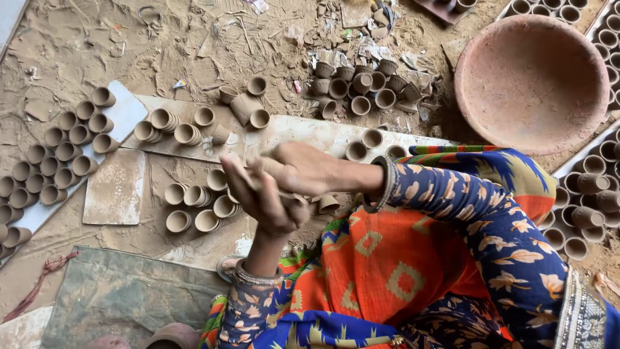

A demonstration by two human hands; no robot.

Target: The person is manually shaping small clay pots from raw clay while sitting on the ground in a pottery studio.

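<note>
Your left hand sits at centre frame, palm up and fingers partly curled, cupping a small pale clay piece against the right hand, which comes in from the right and closes over it from above; the piece is mostly hidden between the two, so you cannot tell its exact shape, but the paired grip looks suited to pressing or turning soft clay. Just below and left of the hands, nested stacks of small clay cups lie on their sides on a dusty board, apparently laid within reach. At the left edge, more cups stand in close rows on a pale plank, mouths up. At upper centre, a loose cluster of darker cups rests on the sandy ground. At upper right, a large shallow clay bowl sits open. Cups in trays line the right edge beside your patterned sleeve.
</note>
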